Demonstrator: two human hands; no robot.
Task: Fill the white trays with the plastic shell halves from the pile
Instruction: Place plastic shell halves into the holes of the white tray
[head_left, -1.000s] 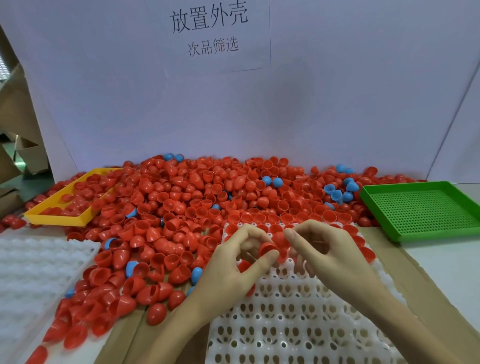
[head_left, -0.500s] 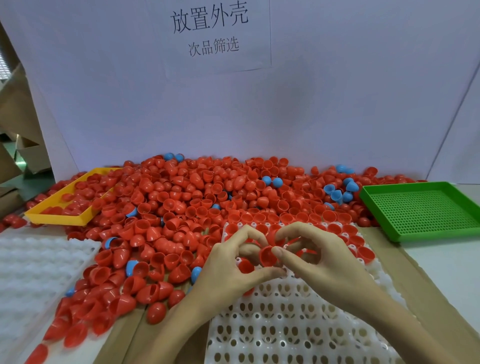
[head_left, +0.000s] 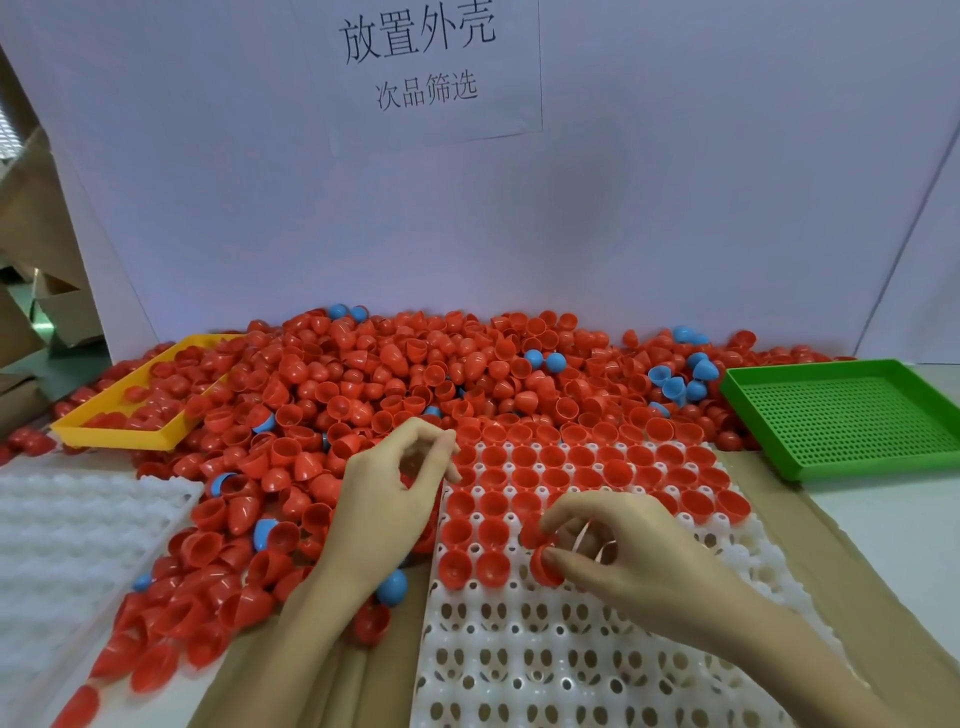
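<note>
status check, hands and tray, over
Right hand pinching a red shell half over the white tray. Left hand curled at pile edge, contents unclear. Near rows unfilled. Nothing blocking.

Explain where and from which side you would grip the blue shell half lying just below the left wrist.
Pinch the blue shell half across its rounded sides from above: its dome seems to face up, with no rim showing to hook. Red halves crowd its near side, so come down vertically.

A small factory sorting station: a printed Chinese work-instruction sign (head_left: 423, 57) hangs at twelve o'clock, a bulk pile of red shell halves (head_left: 395, 395) covers the table, cardboard boxes (head_left: 36, 291) stack at ten o'clock, a perforated green tray (head_left: 852, 415) sits at two.
</note>
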